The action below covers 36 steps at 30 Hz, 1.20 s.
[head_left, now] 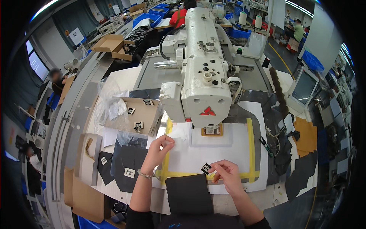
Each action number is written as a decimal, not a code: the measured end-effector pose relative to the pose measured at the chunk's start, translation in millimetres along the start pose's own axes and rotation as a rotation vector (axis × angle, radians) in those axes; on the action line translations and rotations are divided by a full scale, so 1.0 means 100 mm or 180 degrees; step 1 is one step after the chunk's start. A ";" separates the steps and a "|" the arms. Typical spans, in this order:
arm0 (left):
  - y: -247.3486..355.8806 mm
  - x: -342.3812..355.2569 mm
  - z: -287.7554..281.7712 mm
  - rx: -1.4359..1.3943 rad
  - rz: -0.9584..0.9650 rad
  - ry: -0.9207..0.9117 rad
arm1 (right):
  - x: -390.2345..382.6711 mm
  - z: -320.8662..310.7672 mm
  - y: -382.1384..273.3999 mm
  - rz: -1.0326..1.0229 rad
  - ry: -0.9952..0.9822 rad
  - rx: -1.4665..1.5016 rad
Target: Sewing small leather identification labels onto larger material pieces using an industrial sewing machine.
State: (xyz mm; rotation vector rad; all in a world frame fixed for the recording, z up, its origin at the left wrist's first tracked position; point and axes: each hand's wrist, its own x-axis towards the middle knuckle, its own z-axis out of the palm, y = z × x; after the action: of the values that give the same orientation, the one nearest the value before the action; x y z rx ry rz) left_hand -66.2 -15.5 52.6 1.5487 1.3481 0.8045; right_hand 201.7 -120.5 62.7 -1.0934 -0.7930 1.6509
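Observation:
My right hand (227,175) pinches a small black label (206,168) with pale lettering, just above the near edge of the white work plate (183,160). Over the left side of that plate, my left hand (160,150) has its fingertips pressed together; whatever they hold is too small to make out. Ahead of both hands is the white sewing machine head (207,82). Beneath it, a clamp with a brown-orange frame (212,134) sits over the plate. A black fabric piece (189,195) lies at the front edge, between my forearms.
On the left, a cardboard tray (129,114) holds several labels. Dark fabric pieces (127,162) lie nearer, one bearing a white label (129,173). At the right are green-handled snips (265,146), brown material (305,135) and a monitor (303,88).

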 end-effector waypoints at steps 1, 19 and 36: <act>-0.04 0.05 -0.02 0.0330 0.0420 0.0151 | -0.03 -0.03 -0.01 -0.0316 0.0042 -0.0758; 0.11 -0.67 0.06 -0.0859 0.0436 -0.0747 | 0.12 0.11 0.41 -0.2391 -0.0314 -0.5053; 0.39 -0.85 0.35 -0.0733 -0.0033 -0.0425 | -0.03 0.26 0.02 -0.0429 -0.0510 -0.1527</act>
State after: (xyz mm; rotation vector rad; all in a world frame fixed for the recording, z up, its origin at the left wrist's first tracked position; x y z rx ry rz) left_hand -36.4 -106.1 82.2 1.3881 1.1248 0.8052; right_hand 177.4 -124.1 71.4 -1.2075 -1.3874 1.4830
